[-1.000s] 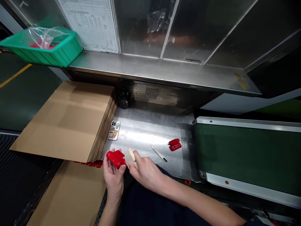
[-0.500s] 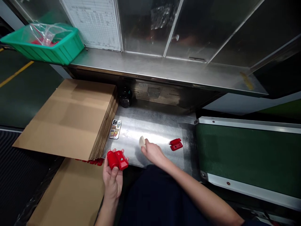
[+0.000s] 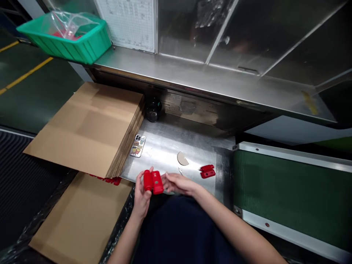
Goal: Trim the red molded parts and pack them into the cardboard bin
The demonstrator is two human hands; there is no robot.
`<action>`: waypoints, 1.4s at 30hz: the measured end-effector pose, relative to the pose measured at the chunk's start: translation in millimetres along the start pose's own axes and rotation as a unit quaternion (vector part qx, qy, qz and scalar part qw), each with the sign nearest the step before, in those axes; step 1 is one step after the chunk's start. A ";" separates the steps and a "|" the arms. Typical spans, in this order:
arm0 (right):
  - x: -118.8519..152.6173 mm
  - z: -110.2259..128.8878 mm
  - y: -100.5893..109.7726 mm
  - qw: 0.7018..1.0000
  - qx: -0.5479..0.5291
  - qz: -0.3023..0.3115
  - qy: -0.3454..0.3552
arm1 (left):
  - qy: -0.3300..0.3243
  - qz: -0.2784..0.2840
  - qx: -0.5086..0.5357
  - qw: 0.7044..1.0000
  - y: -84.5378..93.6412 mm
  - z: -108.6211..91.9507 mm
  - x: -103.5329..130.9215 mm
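Note:
A red plastic part [image 3: 157, 182], made of a rounded piece beside a flatter one, is held in my left hand [image 3: 142, 200] over the front edge of the metal table. My right hand [image 3: 177, 183] is at the part's right side, fingers apart, close to or touching its edge; it grips nothing visible. On the table beyond lies a beige disc with a notch [image 3: 182, 158], with a small thin pointed item [image 3: 180, 171] just in front of it. Another red part [image 3: 207, 171] rests farther right on the metal.
Stacked cardboard sheets [image 3: 88, 124] and a phone [image 3: 138, 146] are at the left, a black jar [image 3: 153, 110] behind. A green conveyor [image 3: 291, 194] runs at the right. On the shelf stands a green bin [image 3: 68, 46]. More cardboard [image 3: 82, 220] lies lower left.
My right hand has let go of the beige disc, which now lies on the table, and has come to the red part. My left hand has moved right with that part. The view has shifted.

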State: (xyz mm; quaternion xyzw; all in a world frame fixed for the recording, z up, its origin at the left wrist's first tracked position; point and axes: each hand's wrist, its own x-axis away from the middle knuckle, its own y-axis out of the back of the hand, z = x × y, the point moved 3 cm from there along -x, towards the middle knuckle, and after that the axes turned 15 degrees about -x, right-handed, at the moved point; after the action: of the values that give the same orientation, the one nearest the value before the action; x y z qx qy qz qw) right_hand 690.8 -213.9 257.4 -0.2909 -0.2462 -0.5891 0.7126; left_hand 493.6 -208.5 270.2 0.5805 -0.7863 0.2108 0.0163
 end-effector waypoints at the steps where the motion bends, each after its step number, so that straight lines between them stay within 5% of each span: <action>1: 3.2 -4.1 -13.2 0.989 -0.122 0.075 -0.017 | 0.015 0.032 -0.012 0.999 -4.1 8.1 -4.6; 3: 3.9 -13.2 -25.1 0.925 -0.348 0.137 -0.063 | 0.049 0.066 -0.028 0.996 -7.1 25.5 -16.9; 5: -5.9 -25.6 -20.7 0.885 -0.443 0.095 -0.107 | 0.077 0.052 -0.052 0.994 0.9 44.0 -31.0; 11: -68.3 -48.7 3.0 0.921 -0.368 -0.045 -0.124 | 0.173 -0.155 -0.184 0.955 70.5 89.0 -42.6; 17: -89.4 -39.8 4.6 0.982 -0.159 -0.066 -0.076 | 0.230 -0.153 -0.222 0.935 92.1 95.1 -5.5; 22: -30.4 -56.6 45.5 0.977 0.063 -0.204 -0.004 | 0.268 -0.139 -0.226 0.926 82.2 96.5 24.2; 26: 24.9 -87.2 105.2 0.891 0.159 -0.424 -0.006 | 0.300 -0.128 -0.230 0.917 70.5 102.3 34.3; 29: 41.8 -117.2 140.7 0.842 0.192 -0.499 -0.072 | 0.305 -0.097 -0.237 0.917 59.0 103.4 30.1; 32: 41.0 -141.3 157.1 0.843 0.197 -0.492 -0.095 | 0.287 -0.056 -0.246 0.924 45.8 100.1 16.3; 36: 36.6 -150.2 153.6 0.852 0.181 -0.487 -0.062 | 0.239 -0.009 -0.249 0.939 21.0 91.9 -7.8; 39: 36.2 -137.7 132.5 0.875 0.145 -0.461 -0.018 | 0.195 0.036 -0.240 0.950 -5.5 82.1 -21.5; 42: 39.4 -105.8 93.9 0.936 0.052 -0.330 0.113 | 0.152 0.102 -0.220 0.958 -32.3 68.0 -29.9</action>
State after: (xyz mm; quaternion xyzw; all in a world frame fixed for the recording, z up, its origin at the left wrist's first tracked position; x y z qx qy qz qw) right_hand 791.2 -303.0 197.9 -0.0871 -0.2761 -0.8064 0.5157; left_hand 547.9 -212.9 210.3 0.4403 -0.8565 0.1194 0.2414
